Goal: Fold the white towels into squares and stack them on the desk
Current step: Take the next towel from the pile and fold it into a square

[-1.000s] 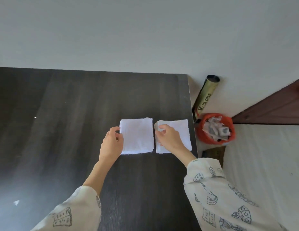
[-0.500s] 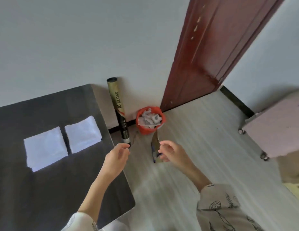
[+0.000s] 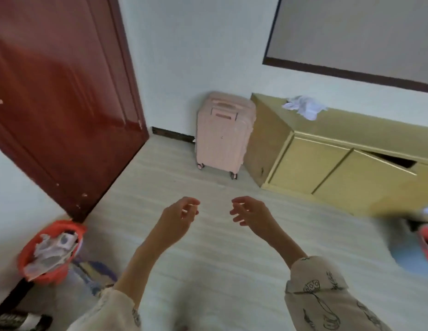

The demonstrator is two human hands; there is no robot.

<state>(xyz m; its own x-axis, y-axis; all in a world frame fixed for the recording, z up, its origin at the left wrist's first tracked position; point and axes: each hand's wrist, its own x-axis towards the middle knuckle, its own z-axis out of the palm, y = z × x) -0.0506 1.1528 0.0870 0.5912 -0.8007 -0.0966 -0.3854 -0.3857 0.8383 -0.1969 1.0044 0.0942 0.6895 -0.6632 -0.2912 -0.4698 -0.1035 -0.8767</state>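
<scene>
Both hands hang in mid-air over the pale wood-grain floor (image 3: 208,163), holding nothing. Left hand (image 3: 177,218) — fingers loosely curled, thumb near the fingertips but nothing pinched. Right hand (image 3: 252,215) — fingers relaxed & slightly bent, palm turned inward toward the left one; the two are near each other, not touching. Forearms bare; cream fabric sleeves (image 3: 327,297) w/ dark line-drawn prints, pushed up past the wrists.

Task's thing: a crumpled heap of white towels (image 3: 305,107), soft & rumpled, lies on top of the low yellow cabinet (image 3: 311,168) by the far wall, well apart from both hands. Cabinet is boxy, matte, w/ flat panel doors; one door on the right sits tilted, showing a dark gap.

Just left of the cabinet stands a pink hard-shell suitcase (image 3: 223,137), upright on small wheels, ribbed sides, rounded corners, handle recess on top. Left side of view: glossy reddish-brown door (image 3: 55,99) w/ raised panels & a few chipped spots near the lower edge. Lower left, a round orange plastic bin (image 3: 49,254) stuffed w/ crumpled paper scraps. Upper right on the white wall, a grey flat panel (image 3: 356,32) w/ dark frame. Far right edge — something red, blurred, can't tell what.
</scene>
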